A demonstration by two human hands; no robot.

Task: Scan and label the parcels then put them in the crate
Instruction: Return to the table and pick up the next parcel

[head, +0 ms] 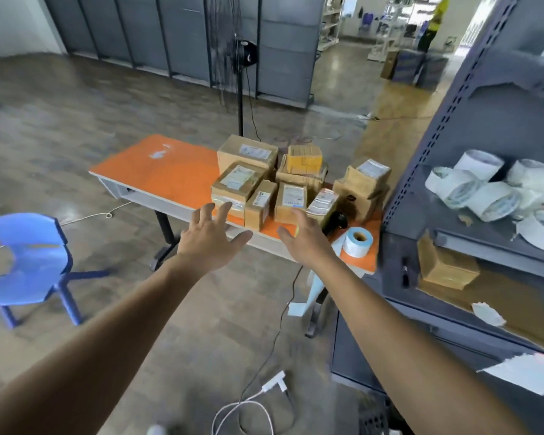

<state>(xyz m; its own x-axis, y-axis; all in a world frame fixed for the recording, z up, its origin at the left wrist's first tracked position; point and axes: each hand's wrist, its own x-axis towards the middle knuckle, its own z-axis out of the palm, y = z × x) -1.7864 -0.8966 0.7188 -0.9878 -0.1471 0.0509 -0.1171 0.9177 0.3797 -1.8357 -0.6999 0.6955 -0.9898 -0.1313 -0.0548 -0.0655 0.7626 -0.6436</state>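
Orange is the colour of the table top (157,174), which stands on a shiny grey-brown floor (76,120) in a big room. The parcels (242,186) are brown boxes with white stickers, piled close together at the right end of the table. Just beside them lies a black scanner (336,221) (it is partly hidden by the right hand), and near it stands a blue-and-white label roll (357,241).

Both arms are stretched out. The left hand (209,237) has its fingers spread wide and holds nothing. The right hand (305,238) is flat and holds nothing too. The hands are apart, in front of the near parcels.

A tall grey shelf (453,127) crowds the table on the right, with white rolls (490,189) on it. A blue chair (32,259) stands to the left. A white cable (248,406) lies on the floor.
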